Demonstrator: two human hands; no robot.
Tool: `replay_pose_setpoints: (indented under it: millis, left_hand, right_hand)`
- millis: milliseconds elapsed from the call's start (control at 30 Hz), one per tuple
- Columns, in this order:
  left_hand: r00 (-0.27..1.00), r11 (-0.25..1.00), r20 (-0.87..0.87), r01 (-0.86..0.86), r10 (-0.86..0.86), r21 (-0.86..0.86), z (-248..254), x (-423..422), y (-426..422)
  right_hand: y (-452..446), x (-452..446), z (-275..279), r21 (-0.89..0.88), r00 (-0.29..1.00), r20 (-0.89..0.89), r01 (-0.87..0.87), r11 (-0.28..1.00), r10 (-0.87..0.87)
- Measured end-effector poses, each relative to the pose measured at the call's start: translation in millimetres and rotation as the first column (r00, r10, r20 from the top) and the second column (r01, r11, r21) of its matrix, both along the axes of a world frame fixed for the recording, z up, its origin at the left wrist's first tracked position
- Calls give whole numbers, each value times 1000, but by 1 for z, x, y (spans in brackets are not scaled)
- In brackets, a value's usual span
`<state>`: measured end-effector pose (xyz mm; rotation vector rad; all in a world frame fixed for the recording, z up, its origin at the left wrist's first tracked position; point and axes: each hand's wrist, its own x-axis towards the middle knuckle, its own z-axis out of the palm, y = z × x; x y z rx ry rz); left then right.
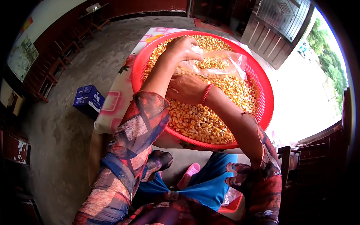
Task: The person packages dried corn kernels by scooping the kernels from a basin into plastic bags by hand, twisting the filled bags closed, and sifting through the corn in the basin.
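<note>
Toward the near edge of the rectangular table covered in white cloth with pink squares (111,103), one round red perforated plastic basket (264,92) carries a broad bed of loose yellow-orange corn kernels (202,122). Its raised rim runs all round the load and presumably serves to hold the kernels back from the cloth. Placement close to the near edge appears to suit a seated person, whose arms reach over the rim.

One clear, thin plastic bag (235,63) lies on the kernels, its body extending toward the table's right edge. Kernels show at the film; whether they are inside or beneath it cannot be fully determined.

The left hand (184,48) is raised above the bed, on the side of the table's far edge. Its thumb and fingers are pinched on the bag's gathered film, probably to steady the bag and keep that part lifted.

The right hand (190,88), nearer the table's near edge, bears a red cord bracelet (206,94) and is low against the kernels, just beside the bag. Its fingers are bent and partly hidden by the left forearm; any grip cannot be confirmed.

On the floor beside the table's left edge stands a blue printed cardboard box (89,98), apart from the basket.
</note>
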<state>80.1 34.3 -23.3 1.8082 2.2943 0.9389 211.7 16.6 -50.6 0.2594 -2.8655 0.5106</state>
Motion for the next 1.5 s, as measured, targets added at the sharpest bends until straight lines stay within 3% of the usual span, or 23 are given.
replay_pose_setpoints:
  millis: [133,233,300,433,500,567,633,700,733,767,833,900,967,1033,1067,1100,1233,1267,1300,1367,1500]
  left_hand:
    - [983,990,124,134,-139,47,-4,-14,-3]
    - [978,984,114,178,-177,-1,-7,-21,-3]
    - [989,992,125,93,-82,-80,-6,-24,-2]
    - [983,997,172,-73,70,11,-9,-34,6]
    - [980,975,41,-197,193,101,-4,-28,1]
    - [978,976,85,-199,192,87,-8,-28,-1]
    - [973,977,127,-201,191,75,-12,-28,-1]
    - [970,989,192,-146,147,-20,-16,-27,3]
    - [978,987,143,-159,154,25,-21,-28,5]
    - [982,982,95,-173,165,74,-21,-26,5]
    - [978,976,99,-196,186,98,-19,-22,5]
    - [978,937,81,-209,194,281,-19,-16,5]
    - [972,925,115,-230,205,302,-10,-8,2]
    - [978,921,141,-195,156,336,-10,-5,1]
    - [972,928,151,-217,178,304,-9,-5,3]
    - [967,933,158,-238,201,271,-9,-5,5]
    - [973,882,124,-228,194,412,-24,-13,17]
    - [977,894,150,-200,151,401,-15,-7,3]
    - [975,892,161,-207,154,402,-12,-6,1]
    - [975,851,165,-214,152,480,-11,-4,1]
    - [984,866,174,-110,27,488,-12,-4,6]
  right_hand:
    - [-7,0,-7,-38,999,-20,-31,999,30]
    - [-13,-1,-3,9,994,112,4,1000,-5]
    - [-17,-1,2,76,954,290,52,996,-72]
    - [-7,-4,-4,42,971,239,1,999,-11]
    - [1,-3,-1,-165,996,91,-6,986,21]
    - [12,-1,6,-310,988,146,89,947,-45]
    - [28,-3,2,-431,998,-21,44,901,-59]
    - [33,8,25,-609,983,111,184,771,-147]
    - [32,13,33,-724,953,183,297,623,-241]
    - [38,16,40,-820,939,208,319,474,-273]
    - [59,17,43,-894,927,223,318,315,-301]
    - [70,18,47,-858,885,288,408,313,-366]
    - [82,12,46,-804,835,355,502,318,-420]
    - [118,3,27,-733,845,299,502,460,-444]
    - [154,-5,6,-723,845,303,505,471,-441]
    - [197,-14,-19,-584,850,204,504,636,-486]
    - [173,-6,3,-123,871,-85,473,873,-484]
    - [146,7,19,-114,777,-43,620,776,-628]
    - [160,13,13,-3,812,-67,581,814,-579]
    - [148,37,30,140,786,-145,618,774,-601]
    - [153,78,32,74,704,-53,710,701,-708]
